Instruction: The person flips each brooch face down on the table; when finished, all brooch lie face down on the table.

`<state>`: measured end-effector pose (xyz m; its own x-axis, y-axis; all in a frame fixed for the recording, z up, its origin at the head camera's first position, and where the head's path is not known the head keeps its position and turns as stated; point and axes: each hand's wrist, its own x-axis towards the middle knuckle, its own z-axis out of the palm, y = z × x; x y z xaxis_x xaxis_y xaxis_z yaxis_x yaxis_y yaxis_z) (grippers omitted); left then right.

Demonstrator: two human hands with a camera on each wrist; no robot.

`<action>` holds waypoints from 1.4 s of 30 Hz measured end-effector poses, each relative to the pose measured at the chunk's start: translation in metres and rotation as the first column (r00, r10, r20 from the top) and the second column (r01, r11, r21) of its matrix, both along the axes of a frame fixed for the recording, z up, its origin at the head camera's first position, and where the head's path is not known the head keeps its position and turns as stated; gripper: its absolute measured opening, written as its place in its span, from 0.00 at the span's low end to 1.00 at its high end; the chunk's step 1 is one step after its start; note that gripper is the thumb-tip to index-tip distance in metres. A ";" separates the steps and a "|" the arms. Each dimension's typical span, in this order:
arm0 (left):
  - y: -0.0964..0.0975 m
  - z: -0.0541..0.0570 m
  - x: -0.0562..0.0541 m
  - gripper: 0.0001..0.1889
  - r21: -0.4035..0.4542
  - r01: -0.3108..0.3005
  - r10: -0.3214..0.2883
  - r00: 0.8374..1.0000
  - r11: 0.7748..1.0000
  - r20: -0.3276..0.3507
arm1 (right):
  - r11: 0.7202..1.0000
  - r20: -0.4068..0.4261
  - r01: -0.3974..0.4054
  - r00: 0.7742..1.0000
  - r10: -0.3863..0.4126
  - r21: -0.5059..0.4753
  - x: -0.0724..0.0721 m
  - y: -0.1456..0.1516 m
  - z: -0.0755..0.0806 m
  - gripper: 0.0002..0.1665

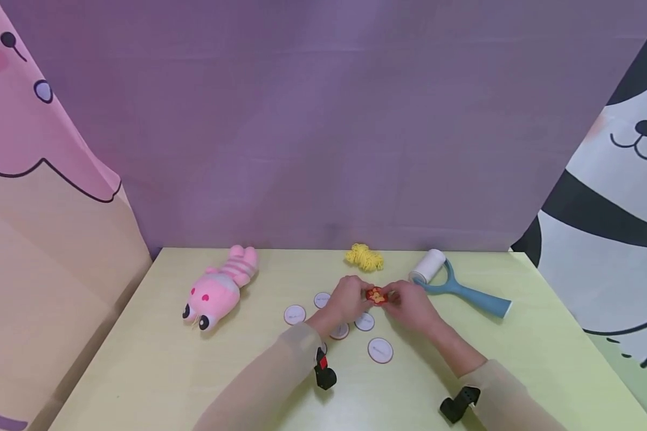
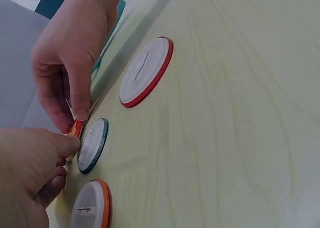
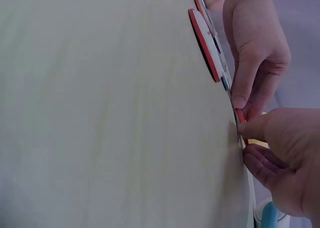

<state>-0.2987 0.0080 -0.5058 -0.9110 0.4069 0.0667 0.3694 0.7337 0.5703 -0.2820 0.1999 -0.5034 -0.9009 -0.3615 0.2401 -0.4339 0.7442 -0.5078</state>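
Note:
Both hands meet over the table at a small red button badge [image 1: 377,296] with a yellow-orange picture on its face. My left hand [image 1: 350,299] pinches its left edge, while thumb and fingers of my right hand [image 1: 410,305] pinch the right edge. Seen from the left wrist, the red badge [image 2: 76,128] is mostly covered by fingertips. Close below the hands lies a teal-rimmed badge [image 2: 93,146], its white pin side up. A red-rimmed badge [image 2: 146,71] and an orange-rimmed badge [image 2: 91,208] lie beside it, also pin side up.
More face-down badges [image 1: 295,315] lie left of the hands, partly behind the left forearm. A pink plush toy [image 1: 221,290] is at the left. Along the back are a yellow yarn bundle [image 1: 364,257] and a white roll [image 1: 428,265] on a blue-handled lint roller [image 1: 471,296].

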 end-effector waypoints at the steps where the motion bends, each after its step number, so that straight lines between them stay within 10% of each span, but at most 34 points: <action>1: -0.001 0.000 0.001 0.20 0.007 0.001 -0.001 1.000 1.000 -0.004 | 1.000 0.004 0.002 1.000 -0.002 -0.006 0.001 0.000 0.000 0.13; 13: -0.005 0.010 0.014 0.18 0.169 0.027 -0.016 0.997 0.985 -0.070 | 0.968 0.206 0.039 0.978 0.013 -0.247 0.014 0.026 0.009 0.14; 21: -0.004 0.029 0.027 0.16 0.389 0.005 0.035 0.995 0.921 -0.096 | 0.905 0.200 0.012 0.976 0.081 -0.425 0.020 0.031 0.021 0.14; 42: -0.005 0.053 0.042 0.10 0.593 -0.021 0.116 0.986 0.805 -0.122 | 0.810 0.201 0.015 0.971 0.128 -0.586 0.029 0.035 0.042 0.16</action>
<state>-0.2568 0.0032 -0.4524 -0.8955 0.1834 0.4055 0.4439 0.3018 0.8437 -0.2533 0.2354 -0.4616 -0.9374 -0.2703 0.2196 -0.2899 0.2565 -0.9220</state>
